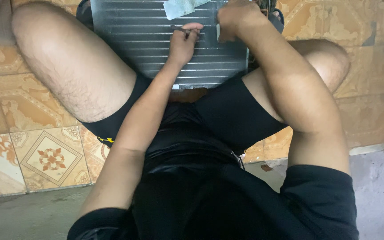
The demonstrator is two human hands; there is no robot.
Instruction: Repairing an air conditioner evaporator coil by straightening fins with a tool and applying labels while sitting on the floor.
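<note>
Left hand (184, 42) pinches a thin tool (179, 30) against the finned panel (134, 35); right hand (234, 20) rests closed on its top; work appears mid-course; finished portion indeterminable.

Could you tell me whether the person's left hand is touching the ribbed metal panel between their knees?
Touching. In the head view, the left hand rests directly on the ribbed metal panel, with its fingers pinching a thin dark tool against the ribs.

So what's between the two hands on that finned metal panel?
In the head view, only bare ribbed fins of the finned metal panel lie between the left hand and the right hand; nothing else sits there.
</note>
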